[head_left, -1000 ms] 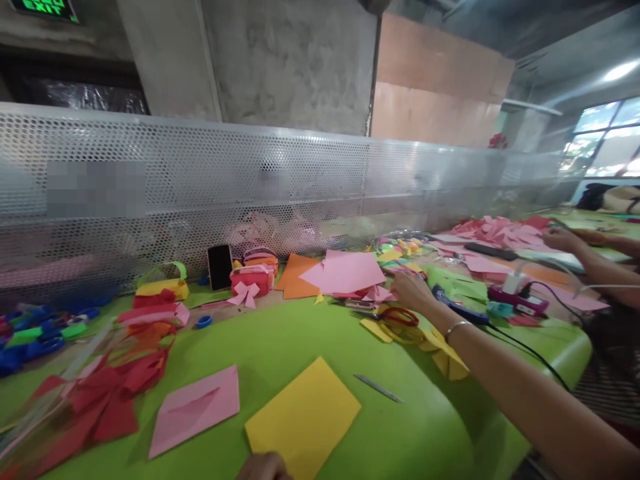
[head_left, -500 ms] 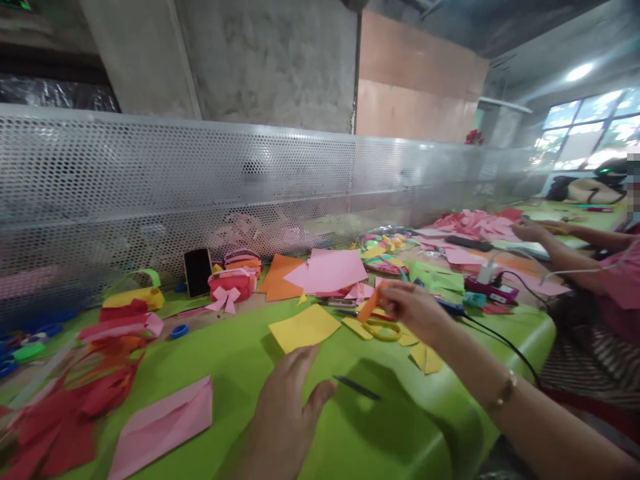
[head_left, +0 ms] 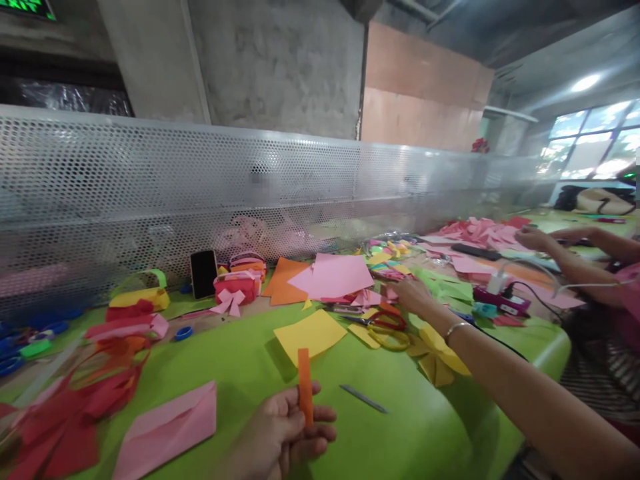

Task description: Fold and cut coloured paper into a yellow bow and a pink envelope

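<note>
Between the thumb and fingers of my left hand (head_left: 283, 423) stands a narrow orange paper strip (head_left: 305, 377), held upright over the green tabletop (head_left: 225, 373). My right hand (head_left: 414, 295) reaches across to the coloured paper bits behind the scissors; its fingertips are hard to make out, so whether it grips anything is unclear. Scissors with yellow handles (head_left: 393, 341) and a red-handled pair lie just in front of it. A yellow paper sheet (head_left: 315, 330) is beyond my left hand, and a slim grey pointed tool (head_left: 364, 399) rests to its right.
Pink sheets (head_left: 340, 275) lie farther back, beside small paper bags (head_left: 234, 287) and a phone (head_left: 203, 273). A folded pink paper (head_left: 167, 433) and red pieces (head_left: 65, 427) are at left. A purple power strip (head_left: 503, 301) with cables stands right; another person's hands (head_left: 537, 237) work beyond.
The orange strip has passed from my right hand to my left, which has turned palm up around it. My right hand has moved farther back toward the coloured scraps.
</note>
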Demonstrator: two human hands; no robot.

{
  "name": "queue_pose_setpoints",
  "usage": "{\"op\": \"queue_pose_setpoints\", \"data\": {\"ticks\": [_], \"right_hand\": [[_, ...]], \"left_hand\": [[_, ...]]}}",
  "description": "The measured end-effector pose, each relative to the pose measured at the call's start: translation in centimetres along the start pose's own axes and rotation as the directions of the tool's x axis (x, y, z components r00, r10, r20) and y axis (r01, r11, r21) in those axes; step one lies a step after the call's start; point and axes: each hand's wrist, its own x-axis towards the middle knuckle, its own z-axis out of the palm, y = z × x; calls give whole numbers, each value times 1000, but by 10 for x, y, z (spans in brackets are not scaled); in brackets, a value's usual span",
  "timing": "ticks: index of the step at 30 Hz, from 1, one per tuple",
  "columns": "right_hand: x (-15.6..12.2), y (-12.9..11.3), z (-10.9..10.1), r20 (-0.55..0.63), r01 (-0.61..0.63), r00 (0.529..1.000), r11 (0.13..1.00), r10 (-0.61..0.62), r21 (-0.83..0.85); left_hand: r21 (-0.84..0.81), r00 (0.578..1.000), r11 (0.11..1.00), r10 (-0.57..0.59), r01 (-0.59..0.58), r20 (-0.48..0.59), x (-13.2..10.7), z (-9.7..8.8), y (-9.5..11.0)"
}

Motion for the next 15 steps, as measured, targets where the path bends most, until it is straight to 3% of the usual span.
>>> {"op": "queue_pose_setpoints", "data": {"ticks": [4, 8, 12, 15], "right_hand": [[8, 20, -5, -51, -164, 986, 982, 160, -89], [7, 17, -9, -51, -159, 987, 984, 155, -77], [-9, -21, -8, -47, -17, 999, 999, 20, 47], [-47, -69, -8, -16, 161, 987, 960, -161, 230]], "left_hand": [[22, 998, 999, -28, 30, -55, -1, -1, 8], [41, 997, 998, -47, 50, -58, -2, 0, 9], [48, 997, 998, -48, 50, -53, -1, -2, 4], [43, 999, 998, -39, 40, -28, 0, -3, 1]]}}
